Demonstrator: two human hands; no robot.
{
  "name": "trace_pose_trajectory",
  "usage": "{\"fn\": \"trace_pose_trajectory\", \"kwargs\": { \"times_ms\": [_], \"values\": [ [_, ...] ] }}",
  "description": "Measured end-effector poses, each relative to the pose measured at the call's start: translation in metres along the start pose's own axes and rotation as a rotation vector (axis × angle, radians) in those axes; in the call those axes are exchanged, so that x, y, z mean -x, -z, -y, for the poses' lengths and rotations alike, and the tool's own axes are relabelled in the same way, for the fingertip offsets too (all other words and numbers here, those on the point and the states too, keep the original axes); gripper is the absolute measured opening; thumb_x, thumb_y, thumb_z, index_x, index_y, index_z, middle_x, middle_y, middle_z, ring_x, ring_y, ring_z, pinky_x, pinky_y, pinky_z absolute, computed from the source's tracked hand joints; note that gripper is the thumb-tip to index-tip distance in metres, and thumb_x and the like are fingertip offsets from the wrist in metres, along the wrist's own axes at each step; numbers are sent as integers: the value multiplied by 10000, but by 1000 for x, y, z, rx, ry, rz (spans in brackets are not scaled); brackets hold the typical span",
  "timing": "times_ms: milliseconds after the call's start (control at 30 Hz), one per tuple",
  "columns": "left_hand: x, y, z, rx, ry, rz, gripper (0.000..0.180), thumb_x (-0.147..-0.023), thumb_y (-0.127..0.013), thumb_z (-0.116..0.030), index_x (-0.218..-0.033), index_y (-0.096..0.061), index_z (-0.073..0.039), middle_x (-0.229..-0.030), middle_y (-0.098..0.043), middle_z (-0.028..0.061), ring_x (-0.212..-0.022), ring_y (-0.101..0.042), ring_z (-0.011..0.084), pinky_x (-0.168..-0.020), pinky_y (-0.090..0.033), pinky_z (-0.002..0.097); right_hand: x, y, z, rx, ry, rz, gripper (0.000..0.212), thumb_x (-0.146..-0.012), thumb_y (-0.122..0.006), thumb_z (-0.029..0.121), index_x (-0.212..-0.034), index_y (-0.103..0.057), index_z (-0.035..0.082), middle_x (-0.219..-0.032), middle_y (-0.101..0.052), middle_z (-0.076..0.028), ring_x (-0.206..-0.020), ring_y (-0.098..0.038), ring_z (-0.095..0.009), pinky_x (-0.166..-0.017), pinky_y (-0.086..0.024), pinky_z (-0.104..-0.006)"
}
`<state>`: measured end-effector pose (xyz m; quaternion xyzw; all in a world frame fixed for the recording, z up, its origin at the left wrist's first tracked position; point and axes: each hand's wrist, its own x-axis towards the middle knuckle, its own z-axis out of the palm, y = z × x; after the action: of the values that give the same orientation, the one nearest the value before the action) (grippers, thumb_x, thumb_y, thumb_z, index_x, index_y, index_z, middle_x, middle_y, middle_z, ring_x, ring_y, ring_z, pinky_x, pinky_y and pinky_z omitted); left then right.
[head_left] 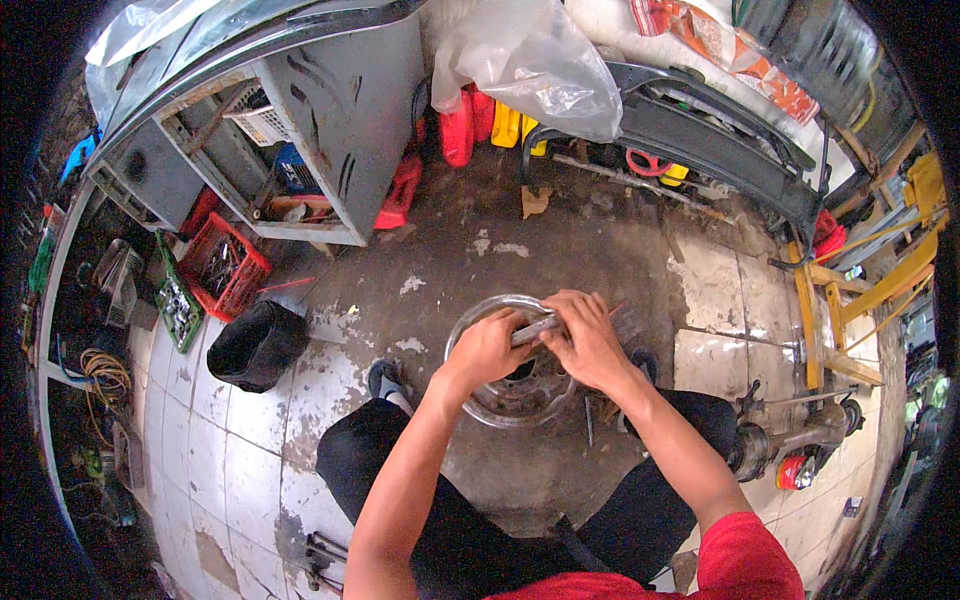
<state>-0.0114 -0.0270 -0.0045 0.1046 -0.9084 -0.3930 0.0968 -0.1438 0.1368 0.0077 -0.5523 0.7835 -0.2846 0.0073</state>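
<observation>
Between my legs, a round metal wheel rim [528, 404] lies on the floor. Above it, both my hands grip a short grey metal piece [535, 329], tilted up toward the right. Its exact kind is hidden by my fingers. My left hand [484, 352] is closed round the lower left end. On the upper right end, my right hand [590, 340] is closed, with its thumb pressed along the near side. A thin red stick or handle [617, 310] shows just beyond my right fingers. A slim metal tool [589, 420] lies right of the rim.
A black bucket [257, 345], a red crate [222, 262] and a green tray [177, 305] stand at left. Behind them is a grey metal cabinet [340, 110]. A black bumper-like part [715, 145] leans far right. A heavy metal axle part [790, 440] lies near right.
</observation>
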Motion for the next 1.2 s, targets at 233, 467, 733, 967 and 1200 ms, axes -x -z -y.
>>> {"fn": "trace_pose_trajectory", "kwargs": {
  "times_ms": [233, 467, 733, 967, 1200],
  "values": [
    [-5, -4, 1, -1, -37, -50, 356, -865, -727, -268, -1107, -688, -9, -1087, -690, 217, -1051, -644, 427, -884, -519, 483, -5, -10, -34, -96, -136, -53, 430, -942, -636, 417, -1196, -616, 71, -1178, -618, -150, -1197, -538, -356, -1065, -328, -526],
    [-2, 2, -2, 1, -1, -13, 352, -850, -739, -262, -1101, -690, -19, -1098, -691, 205, -1045, -648, 423, -877, -524, 484, -3, -7, -8, 17, 109, -60, 580, -1004, -463, 587, -1206, -610, 63, -1189, -613, -168, -1192, -533, -370, -1082, -332, -501],
    [-3, 2, -2, -19, -2, 3, 361, -850, -740, -273, -1100, -691, -18, -1138, -680, 200, -1050, -648, 424, -881, -524, 486, 1, -7, -2, -23, 68, -93, 571, -1011, -447, 582, -1170, -610, 58, -1177, -617, -163, -1206, -529, -359, -1066, -335, -502],
    [-5, -1, -3, -28, 10, -12, 364, -848, -740, -276, -1095, -691, -13, -1115, -680, 205, -1034, -649, 429, -877, -522, 490, -5, -6, -31, -99, -229, -11, 558, -999, -484, 574, -1193, -615, 67, -1183, -617, -145, -1215, -529, -347, -1095, -324, -498],
    [0, -1, -3, -15, -15, -16, 369, -849, -741, -286, -1085, -694, -6, -1091, -680, 208, -1017, -650, 434, -869, -522, 490, 1, -3, -9, -48, 15, -39, 428, -972, -595, 453, -1174, -618, 76, -1205, -619, -169, -1222, -530, -374, -1097, -315, -551]
  ]
}}
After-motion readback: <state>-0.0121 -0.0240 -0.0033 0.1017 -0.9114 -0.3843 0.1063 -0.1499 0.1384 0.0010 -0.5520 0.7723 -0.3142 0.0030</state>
